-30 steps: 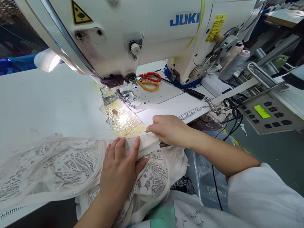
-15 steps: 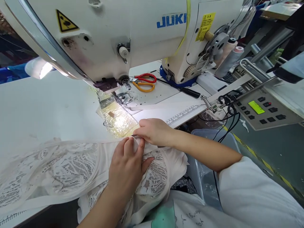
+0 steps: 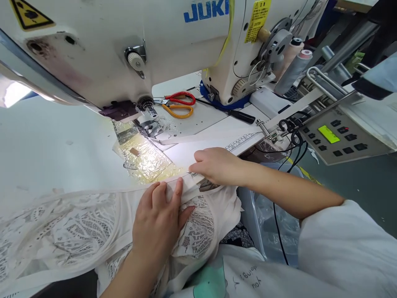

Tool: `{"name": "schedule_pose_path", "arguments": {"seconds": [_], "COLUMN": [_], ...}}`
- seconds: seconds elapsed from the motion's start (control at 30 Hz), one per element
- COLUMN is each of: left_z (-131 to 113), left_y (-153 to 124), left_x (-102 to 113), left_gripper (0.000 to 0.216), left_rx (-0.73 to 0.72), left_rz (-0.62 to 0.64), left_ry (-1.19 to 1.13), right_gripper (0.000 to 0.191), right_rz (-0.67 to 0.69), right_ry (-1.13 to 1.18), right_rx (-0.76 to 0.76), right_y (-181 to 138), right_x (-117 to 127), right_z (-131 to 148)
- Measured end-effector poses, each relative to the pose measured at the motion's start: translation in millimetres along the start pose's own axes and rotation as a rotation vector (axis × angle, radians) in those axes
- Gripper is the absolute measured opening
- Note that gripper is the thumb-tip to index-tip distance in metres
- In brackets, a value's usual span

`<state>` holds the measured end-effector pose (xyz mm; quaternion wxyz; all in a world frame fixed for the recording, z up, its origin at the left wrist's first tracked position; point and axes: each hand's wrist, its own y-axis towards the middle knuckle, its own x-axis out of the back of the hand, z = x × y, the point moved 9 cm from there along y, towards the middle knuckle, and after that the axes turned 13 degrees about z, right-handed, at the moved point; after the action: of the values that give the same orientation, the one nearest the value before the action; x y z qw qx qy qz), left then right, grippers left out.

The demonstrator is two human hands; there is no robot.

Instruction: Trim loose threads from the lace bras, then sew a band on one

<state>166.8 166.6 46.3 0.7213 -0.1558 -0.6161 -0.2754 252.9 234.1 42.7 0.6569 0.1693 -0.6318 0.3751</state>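
Several white lace bra pieces (image 3: 83, 225) spread along the front edge of the table and hang over it toward my lap. Pressing on the band is my left hand (image 3: 158, 219), palm down, its fingers stretched out and the thumb apart over a lace cup. My right hand (image 3: 217, 167) is closed just right of the band, above the ruler marking (image 3: 238, 142) at the table edge. From its fingertips pokes a small metal tip; the rest of that tool is hidden inside the hand.
A JUKI sewing machine (image 3: 173, 41) stands over the table. Red-and-yellow-handled pliers (image 3: 178, 111) and a black-handled screwdriver (image 3: 242, 116) lie under its arm. Plastic-covered yellow sheeting (image 3: 145, 159) is near the needle. At right are a control panel (image 3: 341, 136) and a plastic bin (image 3: 248, 207).
My right hand has moved right, away from the left fingertips and off the band. The left hand stays on the fabric. The camera view has shifted somewhat.
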Motion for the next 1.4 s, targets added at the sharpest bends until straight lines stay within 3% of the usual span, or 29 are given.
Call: {"name": "schedule_pose_path", "arguments": {"seconds": [0.17, 0.37, 0.73, 1.0, 1.2, 1.4], "left_z": [-6.7, -16.3, -14.5, -14.5, -19.8, -22.0], "left_y": [3.8, 12.7, 13.5, 14.6, -1.9, -28.4], "left_x": [3.5, 2.1, -2.9, -1.1, 7.9, 20.1], "left_gripper": [0.056, 0.066, 0.06, 0.059, 0.056, 0.043], "left_rx": [-0.055, -0.085, -0.045, -0.06, -0.08, -0.068], "left_rz": [0.003, 0.037, 0.057, 0.034, 0.047, -0.017], "left_ry": [-0.01, -0.016, -0.026, -0.029, -0.097, -0.12], "right_gripper": [0.029, 0.028, 0.022, 0.021, 0.034, 0.02], "right_rz": [-0.04, -0.067, -0.059, -0.002, -0.167, -0.116], "right_ry": [0.114, 0.148, 0.069, 0.008, 0.165, -0.009], "right_rx": [-0.058, 0.021, 0.138, 0.039, -0.093, -0.014], "right_y": [-7.9, 8.9, 14.4, -4.9, -16.6, 7.8], "right_x": [2.1, 1.0, -4.3, -3.7, 9.4, 4.5], "right_z": [-9.9, 1.1, 7.8, -9.1, -9.9, 25.9]}}
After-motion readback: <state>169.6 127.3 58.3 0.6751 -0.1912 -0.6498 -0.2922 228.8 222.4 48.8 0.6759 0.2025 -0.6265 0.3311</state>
